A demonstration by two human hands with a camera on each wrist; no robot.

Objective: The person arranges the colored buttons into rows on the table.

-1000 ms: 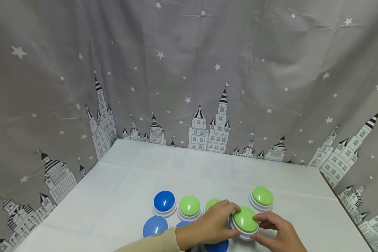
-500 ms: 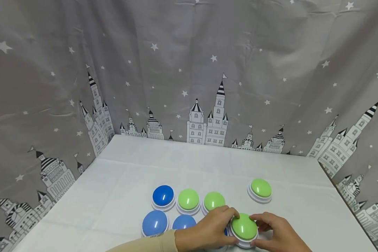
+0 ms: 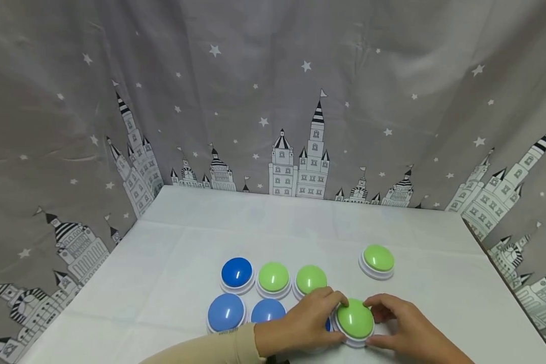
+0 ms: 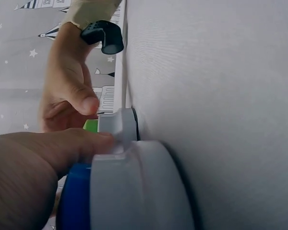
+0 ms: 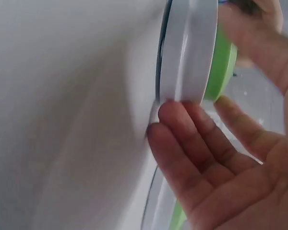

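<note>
A green push button (image 3: 355, 318) with a white round base stands at the front of the table, held between both hands. My left hand (image 3: 307, 318) grips its left side, index finger at the dome's edge and thumb low by the base. On the opposite side my right hand (image 3: 405, 326) holds it with thumb and fingers; the right wrist view shows fingertips at the white base (image 5: 189, 52) and the green dome (image 5: 222, 67). Directly left, a dark blue button (image 3: 328, 324) is mostly hidden under my left hand; its blue dome (image 4: 76, 201) is close in the left wrist view.
Behind are a dark blue button (image 3: 237, 272) and two green buttons (image 3: 273, 277) in a row. Two lighter blue buttons (image 3: 226, 312) sit in front of them. Another green button (image 3: 378, 258) stands apart, back right. A grey castle-print curtain (image 3: 236, 111) surrounds the white table (image 3: 200, 232).
Both hands have brought the green button slightly nearer the front, beside the dark blue one, and keep hold of it. The head view has tilted a little downward.
</note>
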